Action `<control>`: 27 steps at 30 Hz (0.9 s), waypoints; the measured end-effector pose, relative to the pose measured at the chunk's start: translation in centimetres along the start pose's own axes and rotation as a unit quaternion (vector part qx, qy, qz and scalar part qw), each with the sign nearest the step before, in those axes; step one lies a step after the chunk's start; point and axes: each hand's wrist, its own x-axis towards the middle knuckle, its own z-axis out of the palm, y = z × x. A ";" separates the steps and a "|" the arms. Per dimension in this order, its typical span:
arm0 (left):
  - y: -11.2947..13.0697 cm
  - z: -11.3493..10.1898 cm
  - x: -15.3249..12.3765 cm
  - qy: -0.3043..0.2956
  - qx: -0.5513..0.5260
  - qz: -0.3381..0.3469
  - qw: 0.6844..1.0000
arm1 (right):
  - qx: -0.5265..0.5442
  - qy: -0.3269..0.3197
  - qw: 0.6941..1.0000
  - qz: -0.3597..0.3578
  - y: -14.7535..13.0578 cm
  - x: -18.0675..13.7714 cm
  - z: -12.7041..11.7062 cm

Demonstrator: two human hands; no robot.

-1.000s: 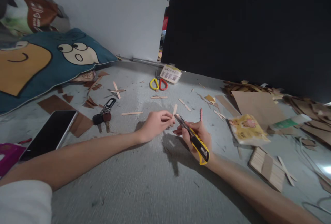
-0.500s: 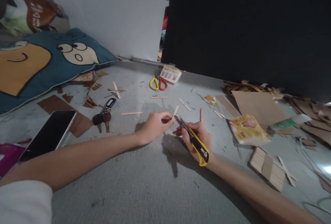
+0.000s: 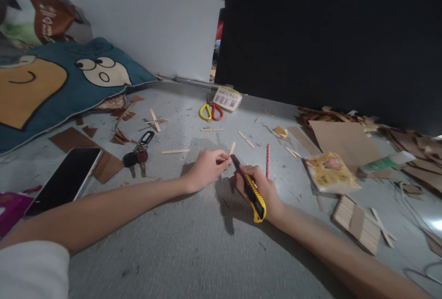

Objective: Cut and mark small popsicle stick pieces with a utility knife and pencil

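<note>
Pinched between the fingertips of my left hand (image 3: 206, 168) is a short wooden craft stick (image 3: 232, 147), its free end pointing up and away. My right hand (image 3: 263, 189) is wrapped round a yellow and black utility knife (image 3: 253, 192). The knife's blade end lies close beside the stick and my left fingertips; whether it touches the wood I cannot tell. Just beyond my right hand lies a red and white striped stick (image 3: 268, 160). More loose craft sticks, one at the left (image 3: 175, 152) and one ahead (image 3: 246, 139), rest on the grey surface.
Scissors (image 3: 211, 111) lie ahead by a small packet (image 3: 228, 98). To the left are keys (image 3: 141, 155), a phone (image 3: 65, 180) and a blue cushion (image 3: 103, 92). At right lie a yellow pack (image 3: 330, 173), a glue stick (image 3: 387, 163), bundled craft sticks (image 3: 356, 223) and cardboard (image 3: 348, 142).
My right hand has shifted slightly left and turned, so the knife shows more of its yellow edge. The stick in my left hand has moved a little left.
</note>
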 end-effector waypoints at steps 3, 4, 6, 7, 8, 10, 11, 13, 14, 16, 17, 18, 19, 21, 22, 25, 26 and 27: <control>0.1 0.0 -0.1 -0.007 -0.006 0.003 1.000 | -0.023 0.001 1.000 -0.010 -0.1 0.1 0.0; 0.2 0.0 -0.1 -0.010 -0.007 0.004 1.000 | -0.024 -0.004 1.000 -0.008 0.0 0.0 0.0; 0.2 0.0 -0.1 -0.012 -0.011 0.003 1.000 | -0.021 -0.015 1.000 -0.003 0.2 -0.1 0.0; 0.1 0.0 -0.1 -0.012 -0.017 0.001 1.000 | -0.018 -0.019 1.000 -0.001 0.4 -0.1 0.0; 0.1 0.0 -0.1 -0.010 -0.025 -0.001 1.000 | -0.014 -0.020 1.000 -0.001 0.5 -0.1 0.0; 0.0 0.0 0.0 -0.004 -0.041 -0.001 0.999 | -0.008 -0.010 1.000 -0.005 0.7 -0.1 0.1; 0.0 0.0 0.1 -0.001 -0.044 0.003 0.999 | -0.004 -0.004 1.000 -0.006 0.8 0.0 0.2; 0.1 -0.2 0.1 0.002 -0.032 0.017 0.999 | 0.003 0.010 1.000 -0.001 0.9 0.0 0.3; 0.2 -0.2 0.2 0.000 -0.019 0.024 1.000 | 0.008 0.011 1.000 0.005 1.0 -0.1 0.4; 0.5 -0.4 0.1 -0.009 0.013 0.036 0.999 | 0.017 0.008 1.000 0.019 1.1 -0.1 0.4; 0.6 -0.4 0.1 -0.016 0.023 0.037 0.999 | 0.024 0.005 0.999 0.023 1.1 -0.2 0.4; 0.8 -0.4 0.1 -0.022 0.028 0.035 0.999 | 0.032 0.005 0.999 0.026 1.1 -0.1 0.4; 0.9 -0.4 0.0 -0.028 0.027 0.029 0.999 | 0.041 0.009 0.999 0.027 1.1 -0.1 0.3; 1.1 -0.2 -0.1 -0.040 0.015 0.013 0.999 | 0.052 0.026 0.998 0.026 1.0 0.0 0.3; 1.2 -0.2 -0.2 -0.044 0.009 0.005 0.999 | 0.054 0.030 0.998 0.023 0.9 0.1 0.3; 1.2 0.0 -0.2 -0.056 0.002 -0.010 0.998 | 0.051 0.028 0.998 0.010 0.8 0.3 0.3; 1.2 0.0 -0.2 -0.060 -0.001 -0.015 0.998 | 0.048 0.029 0.998 0.007 0.8 0.3 0.4; 1.1 0.0 -0.2 -0.065 -0.004 -0.019 0.998 | 0.043 0.031 0.999 0.007 0.8 0.4 0.4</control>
